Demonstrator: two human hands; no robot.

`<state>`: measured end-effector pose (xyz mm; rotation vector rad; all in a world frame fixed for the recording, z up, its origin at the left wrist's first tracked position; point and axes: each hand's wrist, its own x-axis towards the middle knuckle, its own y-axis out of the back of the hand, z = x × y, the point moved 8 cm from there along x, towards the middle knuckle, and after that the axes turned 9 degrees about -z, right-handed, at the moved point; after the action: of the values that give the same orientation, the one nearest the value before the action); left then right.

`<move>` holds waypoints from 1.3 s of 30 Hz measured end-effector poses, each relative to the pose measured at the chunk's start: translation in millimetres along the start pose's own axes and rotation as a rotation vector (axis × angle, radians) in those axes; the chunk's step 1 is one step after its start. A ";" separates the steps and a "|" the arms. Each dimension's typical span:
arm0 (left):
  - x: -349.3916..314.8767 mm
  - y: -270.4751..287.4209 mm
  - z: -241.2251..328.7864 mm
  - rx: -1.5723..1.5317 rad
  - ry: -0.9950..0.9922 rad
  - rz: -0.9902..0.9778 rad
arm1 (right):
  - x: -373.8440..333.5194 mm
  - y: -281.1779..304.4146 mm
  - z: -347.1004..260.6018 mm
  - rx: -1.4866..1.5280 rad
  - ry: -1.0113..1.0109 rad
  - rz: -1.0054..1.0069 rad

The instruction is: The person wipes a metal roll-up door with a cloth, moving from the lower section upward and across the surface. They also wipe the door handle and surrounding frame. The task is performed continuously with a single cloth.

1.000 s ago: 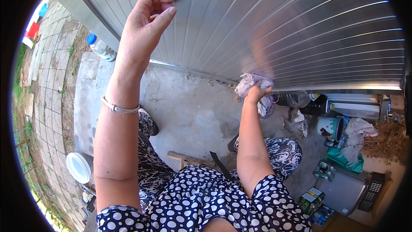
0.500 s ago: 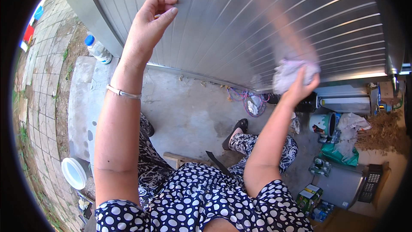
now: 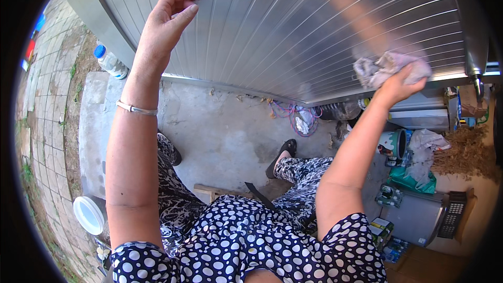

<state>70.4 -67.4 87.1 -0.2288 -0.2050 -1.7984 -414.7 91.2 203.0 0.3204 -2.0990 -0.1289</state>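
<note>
In the head view, the right hand (image 3: pixel 399 88) is clamped on a crumpled, pale pinkish cloth (image 3: pixel 389 67), against the silver ribbed metal panel (image 3: pixel 262 31), at its right. The left hand (image 3: pixel 166 20), well apart, is curled at the panel's left — whether it grips anything I cannot tell. The cloth could snag on the panel's near edge if a loose fold slips over; the pink-purple looped cord (image 3: pixel 316 121) near the black shoe (image 3: pixel 287 149) could catch a shifting foot. At left, the clear, blue-capped plastic bottle (image 3: pixel 112 64) and nearer round white plastic bucket (image 3: pixel 88 215) have unclear contents — at right, the teal-and-white tub (image 3: pixel 389 144) shows a dark mouth.
</note>
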 end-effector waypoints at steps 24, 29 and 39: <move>-11.3 -8.3 11.5 0.015 0.032 0.038 | -427.9 -135.4 241.6 0.893 -1.854 -0.235; -10.3 -5.9 9.6 0.015 0.045 0.029 | -373.7 -130.6 166.8 0.915 -1.573 -0.203; -5.3 -2.6 4.6 0.088 -0.015 -0.004 | -95.8 -39.6 -30.3 0.487 -0.396 -0.181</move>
<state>69.3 -60.6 90.1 -0.1794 -0.2946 -1.7874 -334.6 80.9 131.2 0.8342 -2.4761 0.2365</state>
